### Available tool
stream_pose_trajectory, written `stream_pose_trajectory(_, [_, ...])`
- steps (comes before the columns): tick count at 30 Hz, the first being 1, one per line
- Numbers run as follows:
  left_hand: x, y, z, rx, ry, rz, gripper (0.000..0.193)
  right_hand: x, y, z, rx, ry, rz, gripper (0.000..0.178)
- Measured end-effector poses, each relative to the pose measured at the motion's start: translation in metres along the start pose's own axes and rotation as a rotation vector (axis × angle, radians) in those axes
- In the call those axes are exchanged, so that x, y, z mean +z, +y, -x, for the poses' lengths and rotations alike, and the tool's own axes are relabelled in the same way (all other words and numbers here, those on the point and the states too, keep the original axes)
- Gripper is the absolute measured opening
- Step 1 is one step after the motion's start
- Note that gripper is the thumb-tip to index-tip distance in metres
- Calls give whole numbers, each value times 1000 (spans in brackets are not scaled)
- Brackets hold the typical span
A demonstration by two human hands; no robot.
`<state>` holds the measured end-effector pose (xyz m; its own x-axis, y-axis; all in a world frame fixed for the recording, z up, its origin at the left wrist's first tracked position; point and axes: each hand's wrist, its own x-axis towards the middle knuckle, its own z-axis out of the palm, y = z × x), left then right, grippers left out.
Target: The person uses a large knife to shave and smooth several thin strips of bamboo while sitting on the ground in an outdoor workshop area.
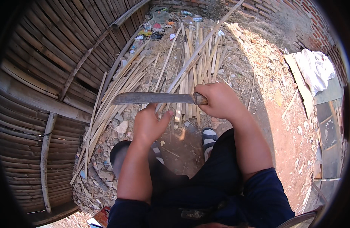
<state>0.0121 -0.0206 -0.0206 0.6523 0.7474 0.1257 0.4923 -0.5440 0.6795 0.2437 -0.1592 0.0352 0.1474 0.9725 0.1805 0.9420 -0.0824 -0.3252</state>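
My right hand (219, 99) is closed round the short handle of a machete (154, 98). Its long dark blade points left and lies level across the view, above my left hand (147, 127). A long, pale bamboo strip (197, 52) slants from the top right down behind the blade to my left hand. The strip's near end sits between the thumb and fingers there, partly hidden by the blade and hand. Beyond both hands, many loose bamboo strips (188, 76) lie on the ground.
A slatted bamboo wall (49, 95) stands close on the left, with more strips (114, 98) along its foot. Rubble and litter (160, 17) cover the far ground before a brick wall (315, 22). A white sack (315, 70) and boards (330, 133) are at the right.
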Motion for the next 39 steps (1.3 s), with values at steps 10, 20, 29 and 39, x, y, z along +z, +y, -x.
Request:
stream_pose_trajectory(10, [-5, 3, 3, -43, -43, 99, 59, -19, 15, 0, 211, 160, -51, 24])
stream_pose_trajectory(20, [-1, 2, 3, 2, -45, 65, 54, -7, 2, 0, 20, 16, -55, 26])
stream_pose_trajectory(29, [-8, 10, 3, -86, -116, 93, 55, -18, 20, 4, 197, 101, -92, 28])
stream_pose_trajectory(39, [-12, 9, 5, -114, -128, 128, 58, -13, 25, -1, 163, 57, -128, 31])
